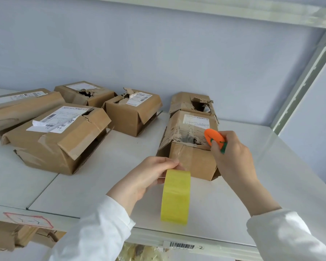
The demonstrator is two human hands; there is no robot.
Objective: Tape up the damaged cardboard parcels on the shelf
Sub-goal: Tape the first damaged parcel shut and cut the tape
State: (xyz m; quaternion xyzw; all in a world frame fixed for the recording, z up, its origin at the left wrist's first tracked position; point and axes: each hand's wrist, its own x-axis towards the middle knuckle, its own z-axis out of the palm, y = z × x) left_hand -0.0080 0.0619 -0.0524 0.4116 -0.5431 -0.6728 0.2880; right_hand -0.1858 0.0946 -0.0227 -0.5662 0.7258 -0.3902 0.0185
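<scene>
1. Parcel (192, 147), its top torn and crushed, lies on the shelf (262, 185) just beyond both hands.
2. The left hand (149, 178) pinches the top of a yellow tape roll (175, 196), fingers curled over its rim; the roll hangs on edge just in front of the parcel's near face.
3. The right hand (233, 159) grasps an orange, carrot-shaped cutter (214, 138), whose tip is at the parcel's torn top right edge.
4. Both arms wear white sleeves.
5. A second torn parcel (192, 102) sits directly behind the first, touching it.
6. To the left, well apart, four more damaged boxes cluster: a middle box (134, 113), a rear box (83, 93), a large box (58, 140) and a long box (21, 110).
7. The shelf is white, with a barcode label (182, 245) on its front lip.
8. A pale wall stands behind, with an upper shelf (233, 8) overhead.
</scene>
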